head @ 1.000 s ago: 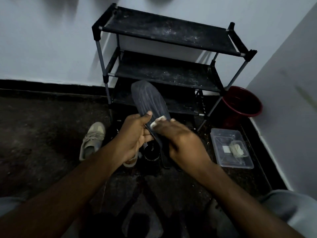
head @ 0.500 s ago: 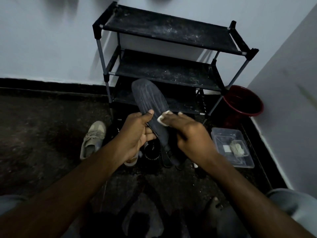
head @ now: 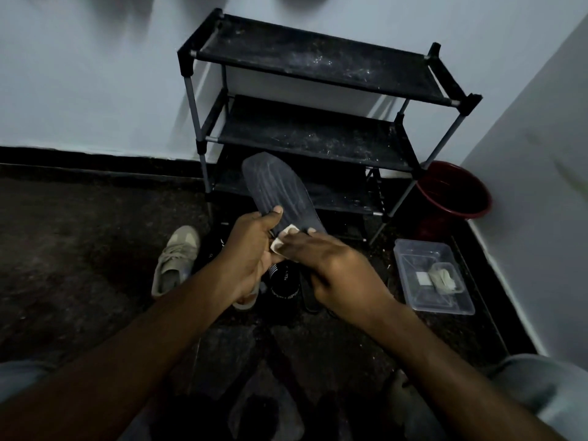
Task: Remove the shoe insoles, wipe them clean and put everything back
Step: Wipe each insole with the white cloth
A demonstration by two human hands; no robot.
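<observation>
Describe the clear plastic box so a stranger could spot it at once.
Find the black three-tier shoe rack against the wall; a dark red bucket stands by its right leg. On the floor just nearer than the bucket lies the clear plastic box, the only see-through thing there, with pale bits inside.

Dark floor: shoe rack at its back edge, red bucket in the back right corner, clear tub near the right edge, beige sneaker and black shoe before the rack.
</observation>
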